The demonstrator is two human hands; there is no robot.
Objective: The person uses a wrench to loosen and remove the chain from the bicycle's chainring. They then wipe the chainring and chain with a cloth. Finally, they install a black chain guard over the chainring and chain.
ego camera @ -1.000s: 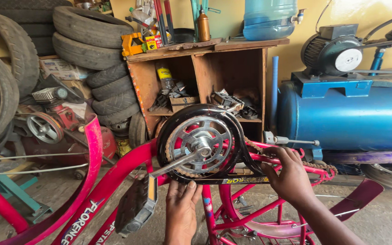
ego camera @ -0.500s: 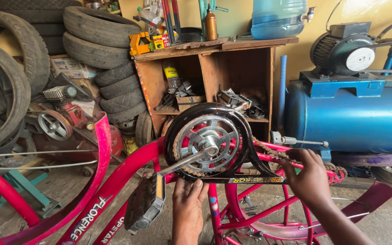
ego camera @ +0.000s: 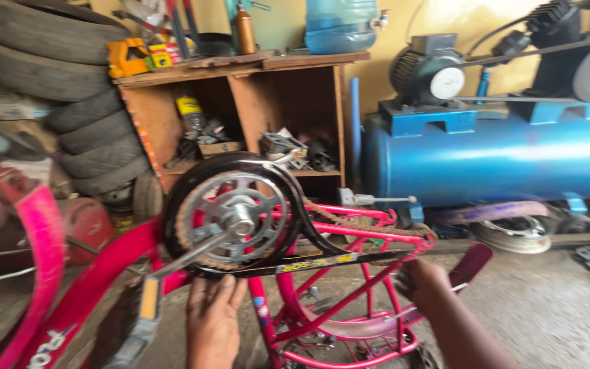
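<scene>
A pink bicycle frame (ego camera: 90, 287) stands upside down in front of me. Its silver chainring (ego camera: 233, 219) sits inside a black chain guard (ego camera: 295, 225), and a crank with a black pedal (ego camera: 138, 321) hangs to the lower left. My left hand (ego camera: 213, 324) reaches up from below, fingers against the guard's lower edge under the chainring. My right hand (ego camera: 423, 281) is blurred, curled beside the pink rear stays just below the guard's rear end and the chain (ego camera: 370, 224). Whether it grips anything is unclear.
A wooden shelf (ego camera: 254, 89) with parts and tools stands behind the bicycle. A blue air compressor tank (ego camera: 500, 160) fills the right. Stacked tyres (ego camera: 49, 48) are at the left, and a wheel rim (ego camera: 513, 236) lies on the concrete floor.
My view has moved closer and swung right. My right hand has dropped from the chain at the guard's rear to beside the stays. My left hand stays under the guard.
</scene>
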